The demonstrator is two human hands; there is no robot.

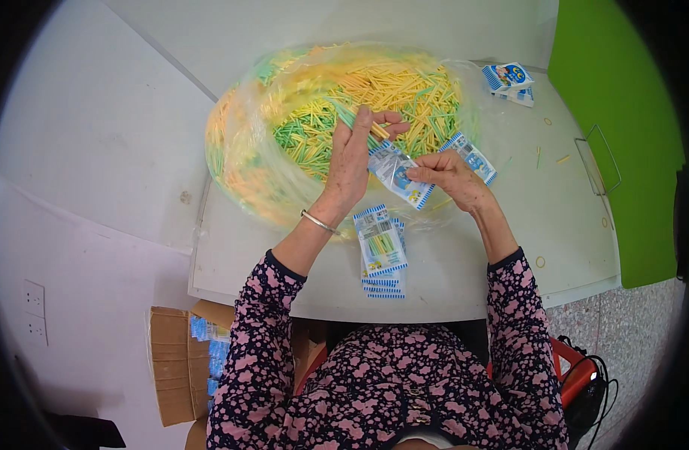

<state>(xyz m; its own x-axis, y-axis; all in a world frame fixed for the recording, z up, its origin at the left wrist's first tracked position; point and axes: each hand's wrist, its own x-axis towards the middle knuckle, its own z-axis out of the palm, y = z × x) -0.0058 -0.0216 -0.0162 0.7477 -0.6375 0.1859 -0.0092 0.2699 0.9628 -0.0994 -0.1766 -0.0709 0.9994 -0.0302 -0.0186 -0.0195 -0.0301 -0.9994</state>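
Note:
A large clear plastic bag (243, 169) lies open on the table, full of thin yellow, green and orange sticks (404, 86). Over its mouth, my left hand (352, 150) is closed around a few green and yellow sticks (378, 130). My right hand (455, 178) pinches a small blue-and-white packet (397, 174), whose upper end meets the sticks at my left fingers. Whether any stick is inside that packet I cannot tell. Another packet (476, 160) lies just beyond my right hand. Nearer to me is a small stack of packets (380, 244); sticks show through the top one.
More packets (509, 77) lie at the table's far right. Loose rubber bands (540, 262) and a few stray sticks (563, 159) are on the right side. A green panel with a wire handle (618, 176) borders the table. An open cardboard box (172, 364) with packets stands lower left.

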